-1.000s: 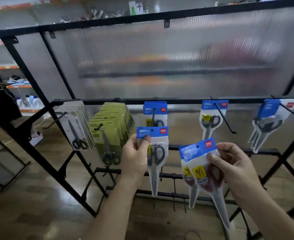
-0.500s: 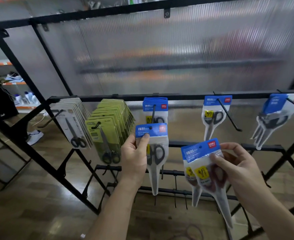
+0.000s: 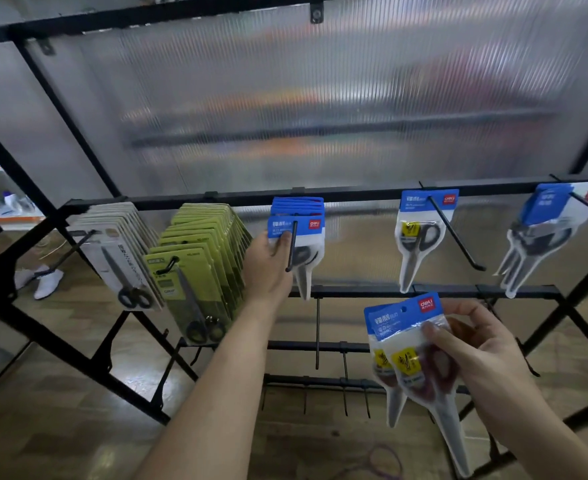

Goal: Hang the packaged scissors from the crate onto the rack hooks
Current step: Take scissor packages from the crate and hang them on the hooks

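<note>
In the head view your left hand pinches the scissors pack at the centre hook, seemingly threaded on it. Your right hand grips two spare packs below-right of that hook, headers up, blades down; the left hand is nearer.

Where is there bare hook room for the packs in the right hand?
The hook holding one blue pack, between the middle stack and far-right bunch, is mostly bare for the packs in the right hand. Lower-rail hooks hang empty. Grey cards and green cards are packed full.
</note>
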### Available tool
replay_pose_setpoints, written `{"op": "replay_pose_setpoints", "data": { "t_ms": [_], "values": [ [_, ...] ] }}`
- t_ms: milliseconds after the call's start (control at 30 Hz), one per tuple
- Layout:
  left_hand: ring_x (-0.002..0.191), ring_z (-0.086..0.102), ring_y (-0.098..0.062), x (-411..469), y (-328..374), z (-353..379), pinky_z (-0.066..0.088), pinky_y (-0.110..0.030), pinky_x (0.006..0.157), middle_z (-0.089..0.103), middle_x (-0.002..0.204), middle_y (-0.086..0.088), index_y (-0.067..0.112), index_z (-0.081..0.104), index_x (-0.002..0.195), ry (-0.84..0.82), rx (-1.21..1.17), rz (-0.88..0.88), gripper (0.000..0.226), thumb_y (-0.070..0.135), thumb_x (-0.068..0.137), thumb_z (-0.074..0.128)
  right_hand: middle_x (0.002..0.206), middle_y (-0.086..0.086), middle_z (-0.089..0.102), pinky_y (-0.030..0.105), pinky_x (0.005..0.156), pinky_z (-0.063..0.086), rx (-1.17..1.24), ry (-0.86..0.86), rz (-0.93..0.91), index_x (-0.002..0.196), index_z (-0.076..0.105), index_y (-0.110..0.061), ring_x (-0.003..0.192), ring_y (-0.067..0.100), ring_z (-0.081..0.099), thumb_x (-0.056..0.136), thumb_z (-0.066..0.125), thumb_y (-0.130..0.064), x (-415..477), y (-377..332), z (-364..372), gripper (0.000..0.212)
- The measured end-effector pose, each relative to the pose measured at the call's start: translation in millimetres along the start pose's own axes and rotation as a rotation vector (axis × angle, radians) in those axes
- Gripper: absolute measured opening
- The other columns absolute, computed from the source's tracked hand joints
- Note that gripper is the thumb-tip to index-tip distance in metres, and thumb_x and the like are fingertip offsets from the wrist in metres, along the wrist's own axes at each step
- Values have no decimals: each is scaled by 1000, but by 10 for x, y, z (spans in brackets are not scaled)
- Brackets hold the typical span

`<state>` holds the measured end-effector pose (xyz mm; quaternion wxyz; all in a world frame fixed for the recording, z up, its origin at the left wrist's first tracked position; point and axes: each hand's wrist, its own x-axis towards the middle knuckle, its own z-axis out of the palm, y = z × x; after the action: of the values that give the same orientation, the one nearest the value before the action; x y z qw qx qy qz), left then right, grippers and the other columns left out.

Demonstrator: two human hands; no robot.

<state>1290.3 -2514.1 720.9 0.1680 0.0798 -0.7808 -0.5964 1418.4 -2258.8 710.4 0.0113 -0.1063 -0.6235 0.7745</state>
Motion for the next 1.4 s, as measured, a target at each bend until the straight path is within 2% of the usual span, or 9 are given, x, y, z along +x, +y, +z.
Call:
{"op": "replay_pose_setpoints", "data": {
  "t_ms": [167,333,500,667,900,1033,1133,1267,1400],
  "values": [
    [85,65,-34,-57,-84,47,52,-42,71,68,89,-13,11,62,86,41,-48,53,33,38,104,58,93,15,75,27,50,57,-14,36,10,108,63,-9,72,25,76,90,68,-3,45,17,-75,19],
    [90,70,-23,-124,-79,14,58,-39,77,72,95,-7,11,66,97,12,-80,76,25,35,103,61,90,10,77,25,50,57,-9,15,17,110,62,-7,72,22,76,90,67,-1,61,18,-11,21],
    [77,64,-5,-149,-91,32,48,-13,62,70,88,-1,10,67,93,95,24,121,23,31,102,62,91,11,77,25,50,57,-6,7,21,110,62,-8,72,21,76,91,68,0,50,24,5,22],
    [63,57,-2,-188,-92,37,39,-11,54,65,74,4,11,68,87,199,101,251,22,26,102,64,91,12,76,25,51,57,6,23,32,109,62,-6,72,21,76,90,67,1,24,40,-35,21],
    [65,51,-3,-257,-26,22,31,-11,54,62,76,5,16,65,82,287,254,320,21,25,101,65,94,10,76,25,54,59,-13,48,46,108,63,-9,78,23,77,89,69,-2,16,70,-85,21],
    [73,65,-4,-361,-41,-89,51,-23,64,72,79,4,17,75,90,144,-46,236,9,20,98,72,91,8,77,24,52,58,-13,31,38,111,62,-8,75,21,77,90,68,-3,12,48,-70,22],
    [89,72,-19,-581,-6,-256,58,-38,78,78,93,-3,24,78,96,-13,-321,77,9,17,93,74,93,10,77,26,54,59,-15,8,33,113,61,-7,77,25,77,89,70,-6,-3,26,-51,26],
    [85,75,-19,-874,135,-481,62,-30,71,79,91,-6,12,74,98,-71,-403,42,12,17,87,71,89,7,77,25,53,58,-6,3,21,112,61,-6,74,21,77,89,70,-4,-28,12,16,25],
    [87,75,-22,-1101,150,-707,62,-29,71,78,94,-8,24,79,89,-76,-482,15,15,14,87,68,88,4,77,25,53,58,6,-52,10,109,61,-8,76,20,77,89,69,-5,-66,-21,137,22]
  ]
}}
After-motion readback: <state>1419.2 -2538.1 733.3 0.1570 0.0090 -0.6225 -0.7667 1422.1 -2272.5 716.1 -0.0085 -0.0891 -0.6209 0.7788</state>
